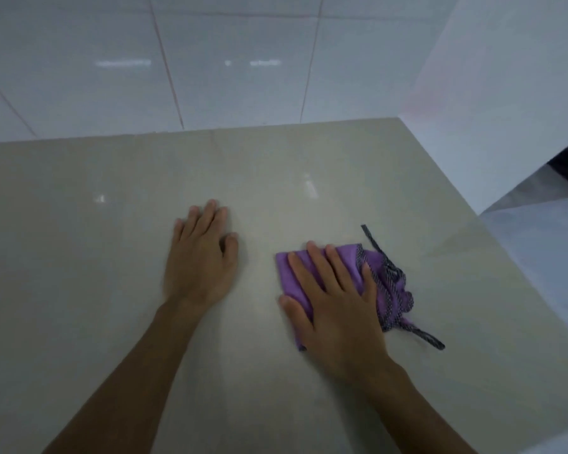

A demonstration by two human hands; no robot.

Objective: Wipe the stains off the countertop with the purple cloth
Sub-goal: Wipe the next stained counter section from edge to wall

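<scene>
Both forearms are reaching fwd over the countertop (112, 257), bare, no sleeves showing. Left hand (199, 257) is lying palm-down, flat on the beige surface, fingers together and pointing away from the person, thumb tucked close alongside; it's holding nothing. Right hand (335, 299) is pressing flat on the purple cloth (348, 260), fingers spread a bit and angled up-left, thumb stretching out to the cloth's left edge, palm covering most of the middle. The cloth is sitting folded on the counter to the right of the left hand, apart from it, w/ bare counter between. Its dark dotted trim (391, 283) is bunching along the right side, and loose ends are trailing out top and btm right. White tiled wall (210, 60) is running along the counter's far edge, w/ a plain white panel (505, 93) along the right. Hands are slightly blurred.
</scene>
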